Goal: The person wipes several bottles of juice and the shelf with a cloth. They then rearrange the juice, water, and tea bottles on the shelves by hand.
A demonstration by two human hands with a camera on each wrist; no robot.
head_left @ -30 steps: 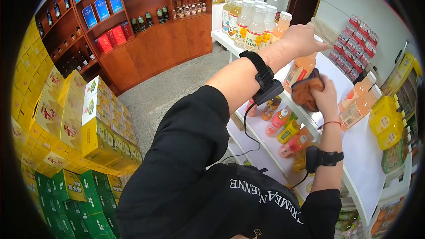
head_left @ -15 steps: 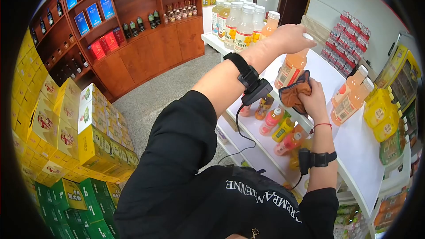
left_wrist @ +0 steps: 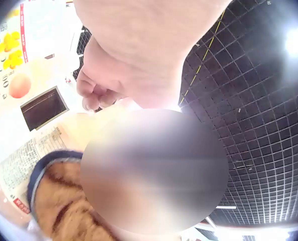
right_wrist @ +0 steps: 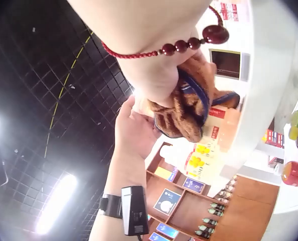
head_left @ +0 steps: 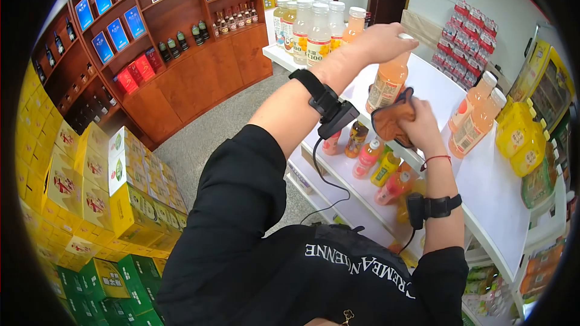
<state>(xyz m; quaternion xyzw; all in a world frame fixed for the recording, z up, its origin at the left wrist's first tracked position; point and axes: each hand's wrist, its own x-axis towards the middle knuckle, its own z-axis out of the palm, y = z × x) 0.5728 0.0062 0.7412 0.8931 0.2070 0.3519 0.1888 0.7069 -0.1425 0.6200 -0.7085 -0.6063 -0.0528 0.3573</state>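
The left hand (head_left: 386, 43), clamped on the bottle (head_left: 388, 78) beneath it, should steady it while the right hand (head_left: 424, 125), gripping the cloth (head_left: 393, 122), wipes evenly.

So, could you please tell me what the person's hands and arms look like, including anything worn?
The left hand and right hand are bare, with black sleeves ending near the elbows. Above each wrist is a black strap carrying a boxy black device with a thin black cable. The right wrist also wears a red braided, beaded bracelet.
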